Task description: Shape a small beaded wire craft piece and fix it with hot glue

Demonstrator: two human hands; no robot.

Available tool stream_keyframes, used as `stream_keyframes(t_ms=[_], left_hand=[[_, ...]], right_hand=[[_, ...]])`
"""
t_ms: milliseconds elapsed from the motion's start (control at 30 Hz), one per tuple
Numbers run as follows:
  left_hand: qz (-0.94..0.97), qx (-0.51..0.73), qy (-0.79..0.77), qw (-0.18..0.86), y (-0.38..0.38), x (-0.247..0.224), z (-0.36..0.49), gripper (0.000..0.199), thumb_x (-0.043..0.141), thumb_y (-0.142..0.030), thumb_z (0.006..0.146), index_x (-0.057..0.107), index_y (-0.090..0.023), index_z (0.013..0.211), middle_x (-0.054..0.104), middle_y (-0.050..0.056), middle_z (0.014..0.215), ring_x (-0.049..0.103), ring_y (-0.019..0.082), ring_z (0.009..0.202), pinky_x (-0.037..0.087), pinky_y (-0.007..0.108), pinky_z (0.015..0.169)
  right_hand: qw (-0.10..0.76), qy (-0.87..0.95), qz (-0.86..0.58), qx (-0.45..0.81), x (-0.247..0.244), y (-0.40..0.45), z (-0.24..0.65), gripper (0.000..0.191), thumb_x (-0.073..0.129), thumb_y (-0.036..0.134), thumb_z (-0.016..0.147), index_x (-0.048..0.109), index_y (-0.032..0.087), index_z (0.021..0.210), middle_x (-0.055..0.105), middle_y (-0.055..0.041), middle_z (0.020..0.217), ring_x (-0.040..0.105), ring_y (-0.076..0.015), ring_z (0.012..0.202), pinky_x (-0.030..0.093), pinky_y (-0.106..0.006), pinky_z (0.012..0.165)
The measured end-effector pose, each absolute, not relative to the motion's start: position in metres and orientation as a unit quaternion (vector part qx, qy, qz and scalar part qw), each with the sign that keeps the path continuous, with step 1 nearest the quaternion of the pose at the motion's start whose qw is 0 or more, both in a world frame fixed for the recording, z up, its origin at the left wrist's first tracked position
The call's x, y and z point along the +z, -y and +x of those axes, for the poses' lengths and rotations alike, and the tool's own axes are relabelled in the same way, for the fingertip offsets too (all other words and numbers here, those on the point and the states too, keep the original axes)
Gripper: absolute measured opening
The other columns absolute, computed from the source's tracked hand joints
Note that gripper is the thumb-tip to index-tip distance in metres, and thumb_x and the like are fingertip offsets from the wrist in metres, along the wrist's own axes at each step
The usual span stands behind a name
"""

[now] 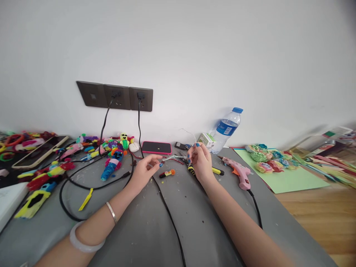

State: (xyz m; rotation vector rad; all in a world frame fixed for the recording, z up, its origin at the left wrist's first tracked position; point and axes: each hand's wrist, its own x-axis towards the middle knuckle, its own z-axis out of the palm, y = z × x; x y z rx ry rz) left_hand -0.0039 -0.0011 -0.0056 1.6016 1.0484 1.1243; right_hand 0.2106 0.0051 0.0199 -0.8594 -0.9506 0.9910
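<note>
Over the grey table (194, 222), a thin, pale, silvery twisted strand (175, 157) stretches between both hands; its exact material is unclear. My left hand (145, 170) pinches the strand's left end between thumb and fingers. Higher and to the right, my right hand (200, 162) is closed on the other part, and a fine loose tail (189, 132) curves up and left from its fingertips. Below the strand lies a small black, yellow and orange fuzzy piece (167, 173). Pliers with yellow-and-black handles (218, 171) lie partly hidden beneath my right hand.
Colourful fuzzy figures (114, 163) crowd the left side among black cables (169, 215). At the back are a red-edged phone (156, 147) and a water bottle (226, 129). A pink glue gun (237, 172) lies right, beside green paper (289, 180) bearing crepe-like flowers (267, 157).
</note>
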Motion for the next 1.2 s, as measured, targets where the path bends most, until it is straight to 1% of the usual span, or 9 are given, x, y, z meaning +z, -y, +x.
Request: stream_keyframes(t_ms=[100,200,300,500,633,767,900,1000,1200], left_hand=[[0.662,0.435,-0.42,0.443,0.002,-0.005,-0.003,0.028,0.06,-0.031,0.082,0.07,-0.019,0.105,0.067,0.005,0.088,0.061,0.018,0.082,0.045,0.026,0.068],[0.664,0.44,-0.421,0.434,0.002,-0.004,-0.002,0.021,0.06,-0.032,0.08,0.071,-0.018,0.092,0.07,0.006,0.09,0.061,0.018,0.079,0.045,0.026,0.066],[0.661,0.451,-0.425,0.423,0.001,-0.003,-0.002,0.018,0.061,-0.033,0.079,0.069,-0.017,0.083,0.07,0.006,0.085,0.06,0.017,0.072,0.045,0.026,0.063],[0.644,0.485,-0.422,0.414,-0.001,-0.002,-0.003,0.017,0.061,-0.033,0.078,0.069,-0.017,0.077,0.068,0.004,0.076,0.057,0.016,0.067,0.043,0.024,0.06],[0.624,0.512,-0.419,0.416,-0.002,-0.003,-0.003,0.016,0.063,-0.032,0.077,0.069,-0.018,0.077,0.067,0.003,0.075,0.057,0.015,0.066,0.044,0.024,0.061],[0.592,0.536,-0.427,0.424,-0.004,-0.004,-0.004,0.017,0.065,-0.034,0.077,0.068,-0.018,0.078,0.065,0.002,0.073,0.057,0.015,0.066,0.044,0.023,0.06],[0.58,0.538,-0.436,0.428,-0.004,-0.004,-0.005,0.019,0.066,-0.036,0.077,0.069,-0.018,0.079,0.067,0.003,0.075,0.058,0.016,0.069,0.045,0.024,0.062],[0.581,0.532,-0.441,0.431,-0.003,-0.003,-0.005,0.019,0.067,-0.036,0.076,0.069,-0.017,0.078,0.068,0.004,0.075,0.058,0.016,0.07,0.045,0.025,0.064],[0.599,0.524,-0.461,0.392,-0.002,-0.002,-0.006,0.017,0.065,-0.034,0.075,0.065,-0.017,0.07,0.062,0.001,0.066,0.05,0.014,0.061,0.038,0.024,0.058]], right_hand=[[0.686,0.429,-0.376,0.453,0.021,-0.004,0.209,0.032,0.065,0.048,0.083,0.047,0.022,0.074,0.056,0.0059,0.051,0.044,-0.008,0.042,0.034,-0.017,0.04],[0.682,0.433,-0.37,0.46,0.022,-0.003,0.208,0.031,0.065,0.047,0.083,0.047,0.023,0.075,0.056,0.006,0.051,0.044,-0.0081,0.041,0.033,-0.018,0.04],[0.684,0.431,-0.37,0.457,0.021,-0.003,0.209,0.031,0.064,0.047,0.083,0.047,0.023,0.075,0.056,0.0058,0.051,0.043,-0.0081,0.042,0.034,-0.018,0.04],[0.693,0.42,-0.382,0.444,0.021,-0.006,0.212,0.033,0.065,0.048,0.081,0.046,0.022,0.075,0.055,0.0058,0.05,0.044,-0.0082,0.043,0.035,-0.017,0.04],[0.705,0.402,-0.385,0.439,0.021,-0.008,0.215,0.034,0.066,0.049,0.08,0.045,0.023,0.075,0.052,0.0074,0.048,0.042,-0.0077,0.042,0.034,-0.017,0.04],[0.73,0.361,-0.395,0.425,0.02,-0.011,0.22,0.032,0.068,0.045,0.078,0.045,0.022,0.073,0.048,0.0084,0.049,0.039,-0.0069,0.042,0.033,-0.016,0.04],[0.747,0.319,-0.405,0.419,0.022,-0.014,0.224,0.03,0.069,0.04,0.075,0.045,0.022,0.073,0.048,0.0083,0.051,0.04,-0.0072,0.045,0.033,-0.017,0.041],[0.747,0.319,-0.408,0.416,0.022,-0.014,0.225,0.03,0.068,0.041,0.076,0.045,0.022,0.073,0.048,0.008,0.052,0.041,-0.0076,0.046,0.033,-0.017,0.042],[0.744,0.33,-0.403,0.419,0.021,-0.013,0.221,0.03,0.068,0.041,0.076,0.045,0.023,0.073,0.049,0.0077,0.051,0.04,-0.0077,0.044,0.033,-0.018,0.042]])
